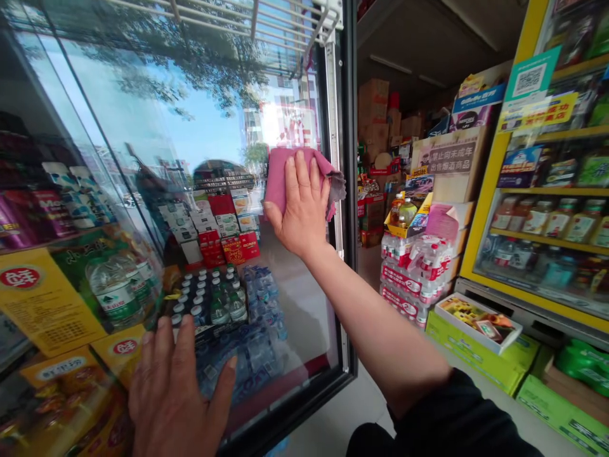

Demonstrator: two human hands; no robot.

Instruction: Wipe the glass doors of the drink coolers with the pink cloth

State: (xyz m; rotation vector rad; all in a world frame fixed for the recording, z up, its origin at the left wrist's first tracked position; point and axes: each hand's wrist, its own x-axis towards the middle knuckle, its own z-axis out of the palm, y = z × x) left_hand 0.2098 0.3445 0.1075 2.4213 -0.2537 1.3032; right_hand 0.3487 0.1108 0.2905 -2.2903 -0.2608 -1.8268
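Cloth point(276, 181) pink, curled right edge grey, ragged; right hand point(302, 206) flat over it, left hand point(174, 387) spread.

The right hand point(303, 206) pushes a pink cloth with a grey underside point(278, 174) flat against a big, clear glass door with a black edge point(304, 298). The left hand point(174, 393) is low, fingers spread; I can't tell if it touches the glass. On the right stands a tall yellow case with bottles on its shelves point(488, 197).
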